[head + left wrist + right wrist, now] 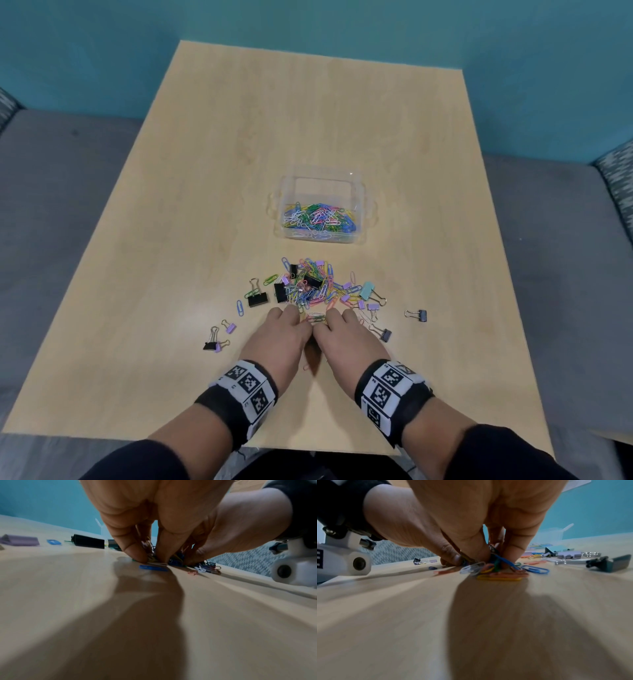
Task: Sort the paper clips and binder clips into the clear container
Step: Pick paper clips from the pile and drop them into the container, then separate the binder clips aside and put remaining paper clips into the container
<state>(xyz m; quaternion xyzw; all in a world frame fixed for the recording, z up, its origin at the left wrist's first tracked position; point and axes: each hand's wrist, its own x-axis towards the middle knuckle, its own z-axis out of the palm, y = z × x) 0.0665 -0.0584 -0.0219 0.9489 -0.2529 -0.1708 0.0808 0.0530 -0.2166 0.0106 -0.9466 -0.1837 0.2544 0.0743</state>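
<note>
A clear container point(358, 192) stands mid-table with several coloured paper clips point(318, 219) inside. Nearer me lies a mixed pile of paper clips and binder clips point(311, 284). Both hands are side by side at the pile's near edge, fingers curled down onto the table. My left hand point(294, 317) pinches a few paper clips point(155, 561) between thumb and fingers. My right hand point(334, 318) grips a small bunch of paper clips point(498, 562), with more clips point(500, 576) lying loose under it. Between the hands lie a white and a green clip point(315, 317).
Loose binder clips lie around the pile: black point(257, 299), teal point(367, 290), purple point(231, 328), a dark one point(423, 315) far right, another point(385, 334) by my right hand. The wooden table point(205, 205) is ringed by grey seating point(51, 205) and a teal wall.
</note>
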